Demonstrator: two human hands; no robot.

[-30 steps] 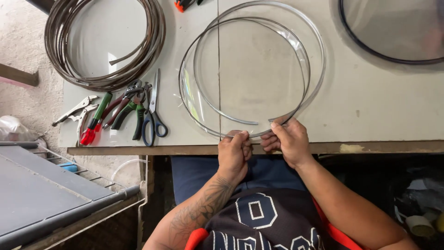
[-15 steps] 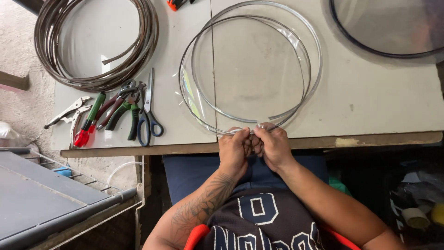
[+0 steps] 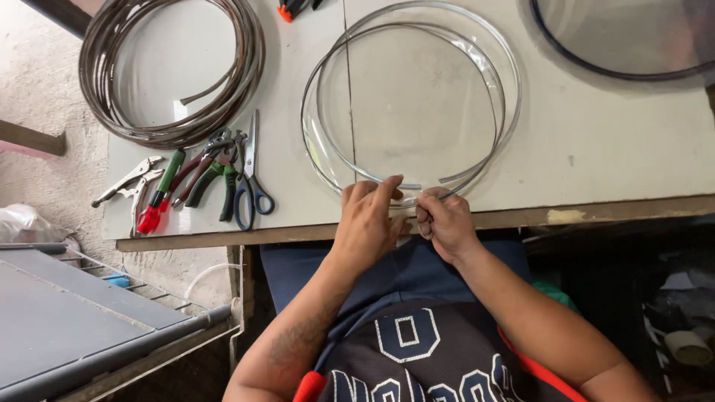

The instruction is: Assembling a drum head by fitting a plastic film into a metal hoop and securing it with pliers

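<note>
A coil of thin metal strip with a clear plastic band lies on the pale worktable. Both hands work at its near edge, close to the table's front. My left hand pinches the strip where its loose ends overlap, fingers bent over it. Beside it, almost touching, my right hand grips the same strip between thumb and fingers. One free end of the strip sticks out just above the hands.
A thick coil of brown flat strip lies at the table's far left. Near the front left edge lie locking pliers, several pliers with red and green handles and blue-handled scissors. A dark ring sits far right.
The hands shifted along the near edge of the strip coil and came close together, then the left hand's fingers rose over the overlapping ends. The coil stayed in place.
</note>
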